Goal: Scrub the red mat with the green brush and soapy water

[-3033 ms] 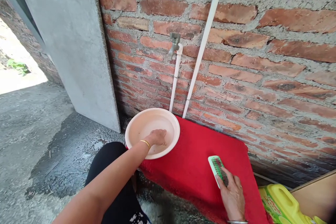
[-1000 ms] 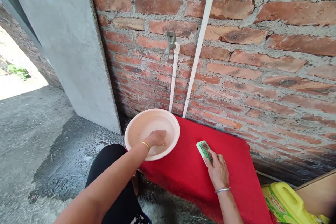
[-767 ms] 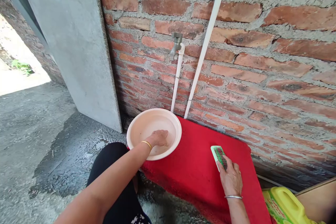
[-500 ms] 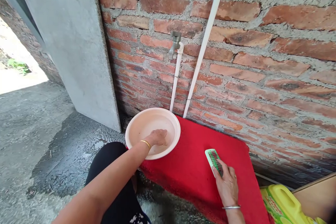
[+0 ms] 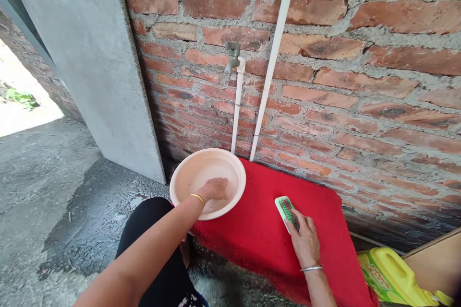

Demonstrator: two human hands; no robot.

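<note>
A pale pink plastic basin (image 5: 180, 169) with water in it sits at the left end of a red cloth (image 5: 252, 230) spread over a low surface. Down inside the basin is my left hand (image 5: 215, 188), back upward, a gold bangle on its wrist. Its fingers bend down at the water and are mostly hidden, so I cannot tell whether they hold anything. Over the red cloth, my right hand (image 5: 305, 240) grips one end of a scrub brush (image 5: 286, 208). The brush has a pale green body, and its green and reddish bristles face up.
A tap (image 5: 232, 55) on a white pipe stands against the brick wall above the basin, beside a taller pipe (image 5: 273, 57). A grey slab (image 5: 90, 67) leans at left over wet concrete. At lower right stands a yellow jug (image 5: 391, 273).
My right hand, with the brush in it, has shifted slightly left and up over the cloth. My left hand stays in the basin; the view has turned a little.
</note>
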